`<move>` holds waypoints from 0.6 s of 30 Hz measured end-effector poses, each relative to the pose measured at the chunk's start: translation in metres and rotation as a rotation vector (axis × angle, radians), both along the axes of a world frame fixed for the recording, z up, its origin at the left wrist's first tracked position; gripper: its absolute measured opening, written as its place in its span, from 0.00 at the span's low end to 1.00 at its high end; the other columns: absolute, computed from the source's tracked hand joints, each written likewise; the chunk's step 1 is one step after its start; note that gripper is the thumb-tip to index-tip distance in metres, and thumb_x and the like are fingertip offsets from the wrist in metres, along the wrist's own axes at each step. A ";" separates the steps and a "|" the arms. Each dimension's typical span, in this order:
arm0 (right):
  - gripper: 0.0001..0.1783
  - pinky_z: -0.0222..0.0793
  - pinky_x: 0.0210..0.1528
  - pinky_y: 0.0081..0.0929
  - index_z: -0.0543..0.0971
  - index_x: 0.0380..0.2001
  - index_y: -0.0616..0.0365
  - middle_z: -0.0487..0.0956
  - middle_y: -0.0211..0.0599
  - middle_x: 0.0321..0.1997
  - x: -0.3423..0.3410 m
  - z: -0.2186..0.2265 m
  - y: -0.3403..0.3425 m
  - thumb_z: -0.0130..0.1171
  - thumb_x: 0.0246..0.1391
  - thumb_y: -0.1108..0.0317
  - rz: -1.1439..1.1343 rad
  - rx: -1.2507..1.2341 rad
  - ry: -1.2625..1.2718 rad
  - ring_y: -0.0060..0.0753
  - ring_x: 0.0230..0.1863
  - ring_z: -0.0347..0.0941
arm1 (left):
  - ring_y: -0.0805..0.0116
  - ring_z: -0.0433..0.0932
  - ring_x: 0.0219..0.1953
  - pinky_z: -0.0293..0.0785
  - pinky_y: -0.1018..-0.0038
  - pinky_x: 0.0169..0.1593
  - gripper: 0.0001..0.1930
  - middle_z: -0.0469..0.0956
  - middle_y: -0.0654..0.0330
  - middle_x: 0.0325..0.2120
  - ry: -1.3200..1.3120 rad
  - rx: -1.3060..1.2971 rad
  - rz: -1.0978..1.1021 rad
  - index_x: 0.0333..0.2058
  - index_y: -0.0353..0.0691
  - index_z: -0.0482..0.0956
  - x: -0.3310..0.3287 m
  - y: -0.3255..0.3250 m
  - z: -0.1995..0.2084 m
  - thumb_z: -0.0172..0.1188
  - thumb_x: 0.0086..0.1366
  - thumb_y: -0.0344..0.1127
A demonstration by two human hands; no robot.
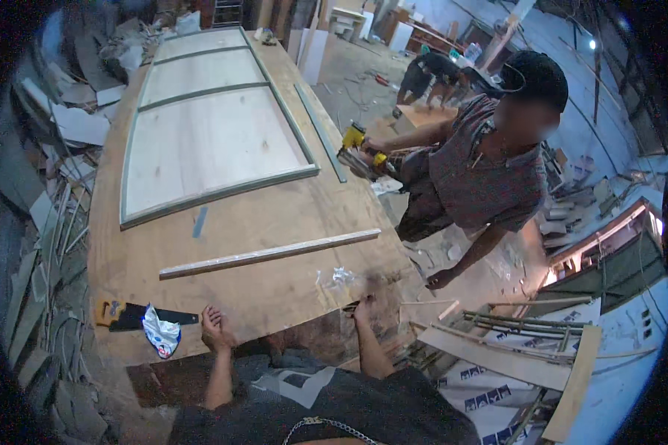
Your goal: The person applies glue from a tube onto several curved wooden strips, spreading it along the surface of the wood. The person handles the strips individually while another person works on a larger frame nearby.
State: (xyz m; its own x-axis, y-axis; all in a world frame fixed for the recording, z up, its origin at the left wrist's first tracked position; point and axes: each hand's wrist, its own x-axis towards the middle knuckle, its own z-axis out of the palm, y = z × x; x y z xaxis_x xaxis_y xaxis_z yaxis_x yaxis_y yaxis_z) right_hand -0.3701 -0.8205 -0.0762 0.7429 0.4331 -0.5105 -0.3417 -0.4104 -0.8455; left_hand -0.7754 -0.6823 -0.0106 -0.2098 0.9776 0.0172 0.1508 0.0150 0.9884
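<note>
My left hand (217, 330) is at the near edge of the large wooden worktable (274, 200), its fingers loosely bent and apart, with nothing seen in them. Beside it lies a handsaw (137, 317) with a yellow handle, partly covered by a crumpled white and blue packet (161, 331). My right hand (364, 308) is at the table's near right edge; its fingers are dark and blurred, so I cannot make out their grip. Crumpled clear plastic (342, 276) lies just beyond it. A long narrow strip (271, 254) crosses the tabletop ahead of both hands.
A framed panel (211, 133) with grey-green edging covers the table's far part, with a loose strip (320, 132) alongside. At the right a co-worker (490, 156) holds a yellow and black power tool (354, 137). Scrap boards (82, 122) pile up at the left.
</note>
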 end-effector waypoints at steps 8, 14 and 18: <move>0.31 0.73 0.38 0.36 0.63 0.56 0.64 0.72 0.46 0.47 -0.071 -0.083 -0.101 0.41 0.62 0.47 0.139 -0.117 -0.039 0.40 0.41 0.72 | 0.58 0.71 0.52 0.69 0.66 0.55 0.31 0.69 0.47 0.49 0.122 -0.016 -0.305 0.54 0.31 0.61 -0.008 -0.004 0.016 0.60 0.51 0.29; 0.31 0.72 0.39 0.38 0.64 0.56 0.64 0.72 0.48 0.47 -0.187 -0.112 -0.175 0.41 0.61 0.47 0.429 -0.330 0.030 0.43 0.41 0.72 | 0.53 0.71 0.51 0.68 0.64 0.55 0.30 0.69 0.46 0.48 0.350 0.207 -0.333 0.52 0.31 0.63 -0.012 -0.013 0.004 0.62 0.50 0.33; 0.31 0.72 0.40 0.39 0.64 0.56 0.63 0.73 0.49 0.47 -0.231 -0.110 -0.184 0.42 0.61 0.47 0.639 -0.378 0.016 0.45 0.41 0.72 | 0.51 0.73 0.48 0.69 0.64 0.53 0.28 0.70 0.46 0.47 0.384 0.243 -0.314 0.50 0.32 0.66 -0.009 -0.012 0.002 0.61 0.51 0.38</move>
